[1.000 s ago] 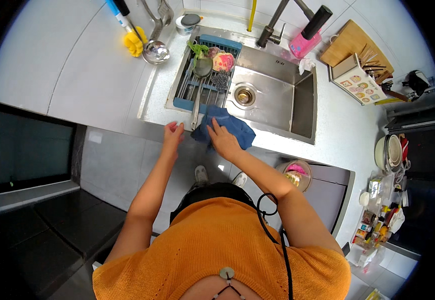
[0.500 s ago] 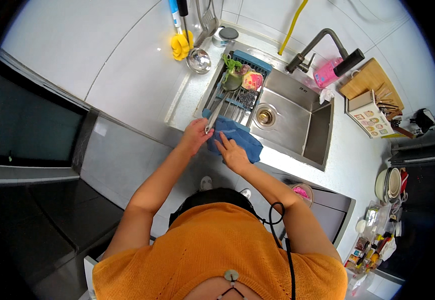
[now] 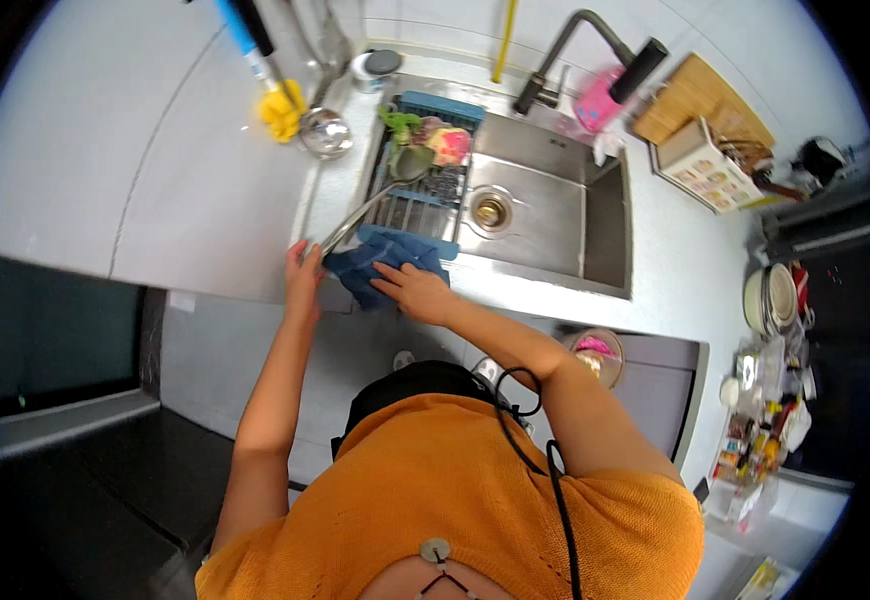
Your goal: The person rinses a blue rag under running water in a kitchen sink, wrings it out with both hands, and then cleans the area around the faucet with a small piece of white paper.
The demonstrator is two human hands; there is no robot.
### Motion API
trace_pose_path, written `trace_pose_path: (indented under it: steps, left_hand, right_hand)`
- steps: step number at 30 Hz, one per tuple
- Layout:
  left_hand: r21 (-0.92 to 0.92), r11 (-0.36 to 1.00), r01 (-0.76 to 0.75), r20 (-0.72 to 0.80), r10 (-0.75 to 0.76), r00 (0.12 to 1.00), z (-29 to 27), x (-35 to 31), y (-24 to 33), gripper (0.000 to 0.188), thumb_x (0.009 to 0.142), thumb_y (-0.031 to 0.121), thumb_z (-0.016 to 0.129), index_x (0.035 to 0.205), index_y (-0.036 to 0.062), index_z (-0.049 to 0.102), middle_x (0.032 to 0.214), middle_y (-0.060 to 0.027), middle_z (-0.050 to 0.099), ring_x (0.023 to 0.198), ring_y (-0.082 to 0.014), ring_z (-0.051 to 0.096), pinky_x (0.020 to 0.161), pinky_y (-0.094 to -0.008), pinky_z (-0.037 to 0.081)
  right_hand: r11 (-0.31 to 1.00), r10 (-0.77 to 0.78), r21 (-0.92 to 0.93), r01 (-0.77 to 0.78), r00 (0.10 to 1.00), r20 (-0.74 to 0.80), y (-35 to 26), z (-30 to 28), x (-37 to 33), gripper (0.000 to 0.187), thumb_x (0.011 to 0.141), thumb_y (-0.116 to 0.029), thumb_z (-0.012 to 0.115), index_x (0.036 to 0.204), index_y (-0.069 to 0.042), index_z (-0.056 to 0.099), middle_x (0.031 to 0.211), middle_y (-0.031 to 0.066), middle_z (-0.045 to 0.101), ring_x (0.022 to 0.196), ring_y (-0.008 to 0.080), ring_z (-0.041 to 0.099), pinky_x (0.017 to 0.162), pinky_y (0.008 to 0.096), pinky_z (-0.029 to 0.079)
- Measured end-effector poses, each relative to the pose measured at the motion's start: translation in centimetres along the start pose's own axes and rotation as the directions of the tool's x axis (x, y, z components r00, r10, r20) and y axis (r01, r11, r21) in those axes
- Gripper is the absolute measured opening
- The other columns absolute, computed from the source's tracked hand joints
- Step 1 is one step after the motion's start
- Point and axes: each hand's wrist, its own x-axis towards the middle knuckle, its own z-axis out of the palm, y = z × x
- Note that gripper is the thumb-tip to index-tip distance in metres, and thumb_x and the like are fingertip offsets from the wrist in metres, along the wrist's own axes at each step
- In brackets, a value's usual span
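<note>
My left hand (image 3: 302,285) is closed round the handle end of a long metal ladle (image 3: 359,212). The ladle slants up to the right, and its round bowl lies over the drying rack (image 3: 412,216) beside the food. A crumpled blue cloth (image 3: 380,262) hangs over the counter's front edge, just right of the handle. My right hand (image 3: 420,293) grips this cloth, its fingers pointing left across it; the fold hides part of the grip. Green leaves (image 3: 400,124) and a pink and yellow item (image 3: 449,146) sit at the rack's far end.
The steel sink (image 3: 530,215) adjoins the rack on the right, with a dark tap (image 3: 555,75) behind it. Another ladle (image 3: 326,134) and a yellow brush (image 3: 282,110) hang at the left wall. A cutting board (image 3: 695,95) and a utensil holder (image 3: 710,165) stand at the right.
My left hand has moved left, drawing the ladle's handle outward to a flatter slant. My right hand and the cloth have stayed near the rack's front. The view has shifted.
</note>
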Motion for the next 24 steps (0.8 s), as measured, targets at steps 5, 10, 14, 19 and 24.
trace_pose_path:
  steps: [5,10,14,19,24]
  left_hand:
    - [0.179,0.984,-0.010,0.007,0.009,1.000,1.5,-2.5,-1.5,0.039,0.083,0.025,0.054,0.117,0.0077,0.045,0.092,-0.0010,0.046,0.086,-0.0097,0.041,0.077,-0.0201,0.033]
    - [0.268,0.928,-0.260,-0.055,0.284,0.957,2.5,-2.6,-4.5,0.036,0.083,0.016,0.054,0.116,0.0057,0.046,0.103,-0.0034,0.045,0.092,-0.0127,0.042,0.084,-0.0255,0.033]
    - [0.349,0.840,-0.416,-0.050,0.460,0.887,6.5,-4.2,-2.8,0.034,0.082,0.011,0.052,0.115,0.0040,0.046,0.115,-0.0092,0.042,0.106,-0.0188,0.039,0.093,-0.0310,0.028]
    - [0.267,0.871,-0.413,-0.082,0.447,0.891,12.2,-5.6,-1.4,0.032,0.081,0.006,0.051,0.113,0.0049,0.047,0.121,-0.0102,0.039,0.114,-0.0199,0.037,0.097,-0.0333,0.025]
    - [0.019,0.926,-0.376,0.091,0.373,0.923,20.1,-5.9,-2.7,0.022,0.084,0.003,0.047,0.106,0.0019,0.049,0.105,-0.0053,0.052,0.098,-0.0135,0.048,0.087,-0.0243,0.036]
  right_hand:
    - [0.972,0.233,0.076,-0.223,0.955,-0.185,4.8,-1.8,-13.7,0.053,0.066,-0.007,0.055,0.119,-0.010,0.048,0.130,0.0065,0.040,0.083,0.0239,0.049,0.075,0.0319,0.045]
    - [0.678,0.700,0.130,-0.723,0.581,-0.414,8.9,-0.3,-31.1,0.059,0.062,0.004,0.052,0.120,-0.009,0.047,0.129,0.0116,0.040,0.099,0.0316,0.047,0.087,0.0383,0.039]
    - [0.404,0.852,0.296,-0.865,0.239,-0.465,12.2,1.1,-42.4,0.047,0.069,0.005,0.043,0.114,-0.006,0.050,0.121,0.0186,0.045,0.100,0.0366,0.048,0.089,0.0384,0.038]
    - [0.152,0.966,0.786,-0.599,-0.080,-0.247,17.6,-2.6,-41.9,0.028,0.074,-0.009,0.044,0.096,-0.001,0.060,0.071,0.0041,0.059,0.065,0.0145,0.053,0.061,0.0258,0.042]
    - [0.032,0.998,0.991,0.132,-0.049,-0.026,24.9,-9.7,-37.5,0.025,0.077,-0.011,0.045,0.097,-0.004,0.058,0.069,-0.0022,0.053,0.054,0.0048,0.043,0.045,0.0184,0.034]
